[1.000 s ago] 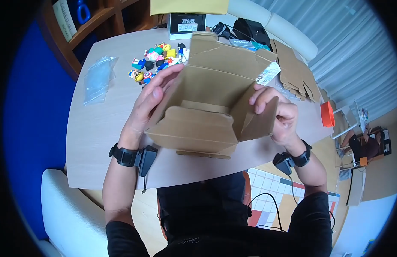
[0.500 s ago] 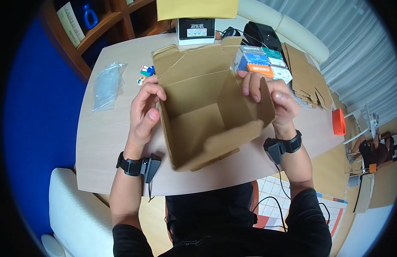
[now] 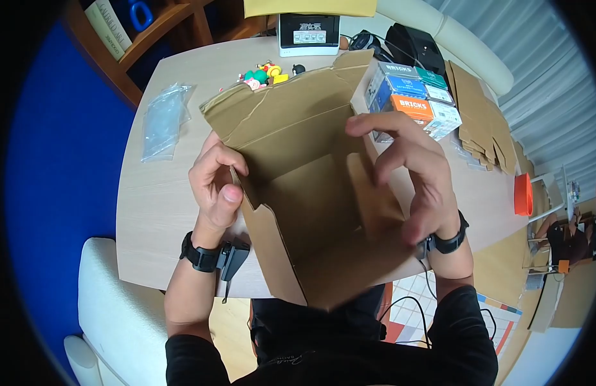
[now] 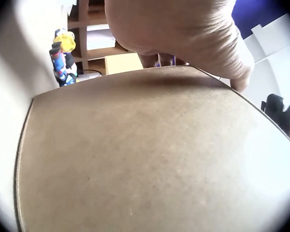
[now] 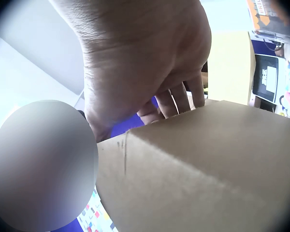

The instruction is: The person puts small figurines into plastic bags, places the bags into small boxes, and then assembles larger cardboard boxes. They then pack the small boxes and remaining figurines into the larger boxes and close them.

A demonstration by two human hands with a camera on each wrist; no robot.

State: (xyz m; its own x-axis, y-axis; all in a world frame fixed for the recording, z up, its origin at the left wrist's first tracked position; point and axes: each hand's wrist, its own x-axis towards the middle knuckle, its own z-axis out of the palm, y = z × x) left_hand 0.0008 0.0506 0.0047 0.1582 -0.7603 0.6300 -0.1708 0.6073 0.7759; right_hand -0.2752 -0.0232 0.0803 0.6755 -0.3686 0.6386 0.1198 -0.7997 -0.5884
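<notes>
An open-topped cardboard box [image 3: 304,193] is held tilted over the near edge of the table, its inside bare and its flaps standing out. My left hand [image 3: 208,186] grips the left wall at the rim, fingertips over the edge and thumb on the outer side. Over the right side hovers my right hand [image 3: 433,170], fingers spread and loosely bent, with the thumb low by the near right corner. In the left wrist view the box's flat outer wall [image 4: 135,154] fills most of the picture. The right wrist view shows fingers [image 5: 179,99] beyond the box's edge.
Small colourful toy figures [image 3: 256,77] lie behind the box, partly hidden by it. Stacked BRICKS boxes [image 3: 413,106] stand at its right, beside flattened cardboard [image 3: 481,122]. A clear plastic bag [image 3: 164,122] is at left, a white-framed device [image 3: 309,35] at the back, an orange container [image 3: 523,194] at right.
The box has turned and tipped, its near corner now lower and closer to the body. My right hand has loosened from the right flap and spread its fingers. My left hand keeps its grip.
</notes>
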